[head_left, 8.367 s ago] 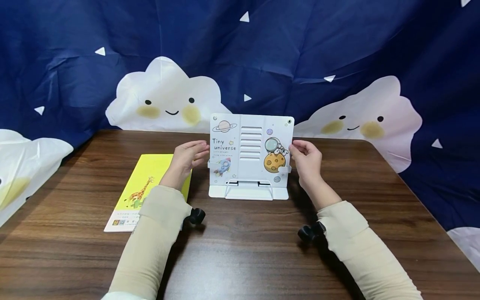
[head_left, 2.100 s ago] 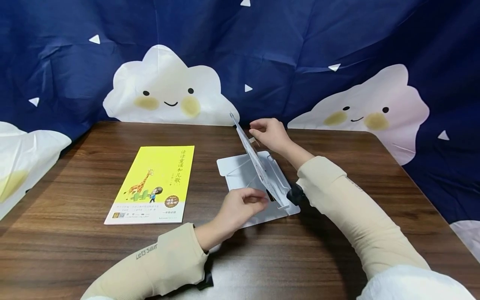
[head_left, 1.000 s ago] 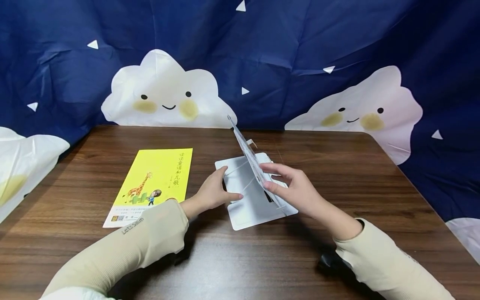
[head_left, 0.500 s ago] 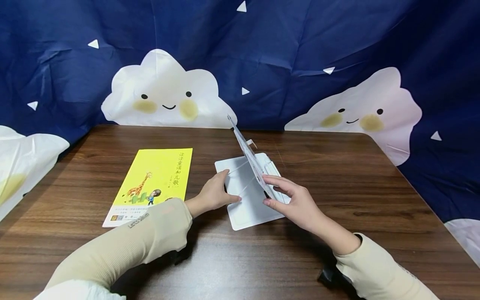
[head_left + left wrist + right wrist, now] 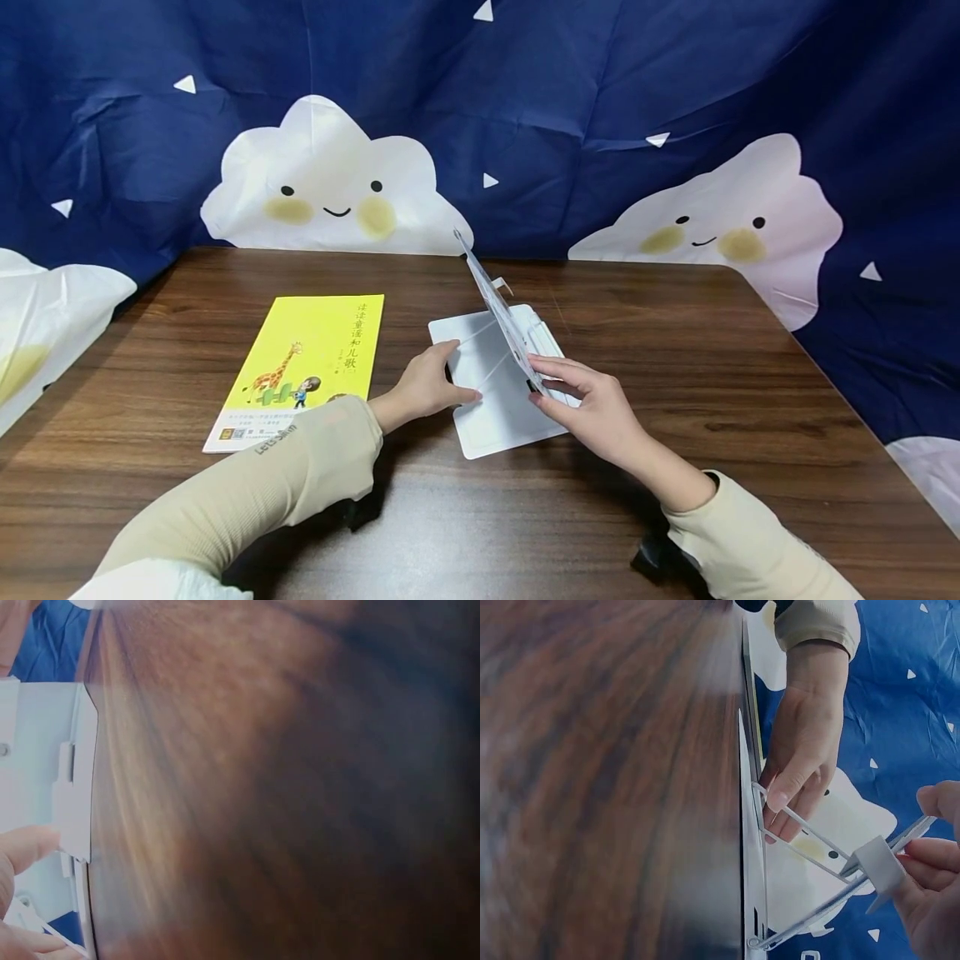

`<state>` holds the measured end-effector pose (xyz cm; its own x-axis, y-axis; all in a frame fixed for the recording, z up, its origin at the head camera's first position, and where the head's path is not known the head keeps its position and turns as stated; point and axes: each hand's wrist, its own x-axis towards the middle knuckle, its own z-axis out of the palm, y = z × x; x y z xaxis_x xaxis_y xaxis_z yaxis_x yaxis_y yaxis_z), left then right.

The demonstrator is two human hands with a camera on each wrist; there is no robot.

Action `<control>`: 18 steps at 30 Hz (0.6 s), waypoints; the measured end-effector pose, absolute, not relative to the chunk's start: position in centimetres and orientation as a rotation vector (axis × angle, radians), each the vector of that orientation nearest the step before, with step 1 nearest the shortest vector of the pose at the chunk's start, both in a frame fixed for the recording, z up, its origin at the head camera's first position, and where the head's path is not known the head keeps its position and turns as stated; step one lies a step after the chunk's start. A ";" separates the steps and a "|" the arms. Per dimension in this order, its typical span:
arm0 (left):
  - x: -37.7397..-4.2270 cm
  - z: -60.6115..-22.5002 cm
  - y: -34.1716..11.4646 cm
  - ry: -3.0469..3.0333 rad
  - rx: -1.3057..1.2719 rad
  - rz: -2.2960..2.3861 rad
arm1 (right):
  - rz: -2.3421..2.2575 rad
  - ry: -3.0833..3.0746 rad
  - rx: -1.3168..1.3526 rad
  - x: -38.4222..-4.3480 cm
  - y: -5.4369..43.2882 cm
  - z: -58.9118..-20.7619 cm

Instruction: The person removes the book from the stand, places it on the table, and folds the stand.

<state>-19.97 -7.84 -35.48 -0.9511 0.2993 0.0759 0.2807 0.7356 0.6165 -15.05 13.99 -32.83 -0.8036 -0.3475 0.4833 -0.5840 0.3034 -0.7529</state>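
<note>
A white folding book stand (image 5: 491, 300) stands turned sideways, its panel tilted up over a flat base (image 5: 502, 429). At its left, my left hand (image 5: 420, 390) holds the thin wire support, thumb at one wire and forefinger at the other; in the right wrist view its thumb lies over the wire support (image 5: 814, 832). My right hand (image 5: 596, 408) grips the panel's near edge between thumb and fingers, beside a white page clip (image 5: 881, 866). Fingers (image 5: 30, 847) show against the white stand in the left wrist view. The panel's printed front is seen almost edge-on.
A yellow book (image 5: 315, 333) with a giraffe lies flat left of the stand, its lower right corner hidden by my left sleeve (image 5: 300, 450). The brown wooden table (image 5: 712, 375) ends at a blue curtain (image 5: 540, 83) with white clouds.
The stand has been turned sideways from facing me. My left hand has moved from the panel's near edge to the wire support; my right hand came from behind the panel to its near edge.
</note>
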 end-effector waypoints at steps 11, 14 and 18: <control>-19.9 -35.4 -7.8 2.895 0.462 1.021 | 1.570 -2.292 0.825 -14.8 13.9 -32.9; -19.9 -35.3 -7.7 2.898 0.456 1.023 | 1.599 -2.282 0.801 -14.8 14.0 -32.8; -19.9 -35.3 -7.7 2.902 0.453 1.021 | 1.666 -2.278 0.730 -14.8 14.2 -32.7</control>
<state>-19.89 -7.69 -35.28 -0.9570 0.2825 0.0658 0.2615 0.7419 0.6174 -14.81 14.24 -32.73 -0.8509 -0.2579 0.4577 -0.5143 0.2314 -0.8258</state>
